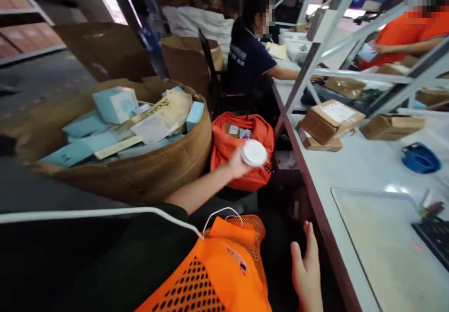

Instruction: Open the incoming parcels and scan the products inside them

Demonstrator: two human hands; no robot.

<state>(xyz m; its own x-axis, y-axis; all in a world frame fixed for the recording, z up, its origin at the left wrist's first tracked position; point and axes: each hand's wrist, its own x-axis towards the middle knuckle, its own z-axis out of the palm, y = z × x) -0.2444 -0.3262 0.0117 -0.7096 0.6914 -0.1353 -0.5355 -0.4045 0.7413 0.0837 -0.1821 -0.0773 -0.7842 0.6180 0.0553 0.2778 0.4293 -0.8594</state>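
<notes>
My left hand (237, 163) grips a round white object (254, 153), blurred by motion, that looks like a roll of tape or a lidded tub. It hangs over an open red-orange bag (224, 141), which has a few small packages inside. Left of the bag, a large brown carton (168, 167) is heaped with light-blue boxes (114, 105) and a beige pouch (175, 108). Low on the right, my right hand (306, 270) is raised beside the table edge, fingers stretched and thumb apart, holding nothing.
A white table (315, 176) runs along my right, bearing brown boxes (328, 120), a blue tape roll (421, 157), a clear mat (382, 237) and a black keyboard (435, 237). Metal frame posts (308, 64) rise from it. One person (249, 59) sits ahead; another in orange (403, 36) stands right.
</notes>
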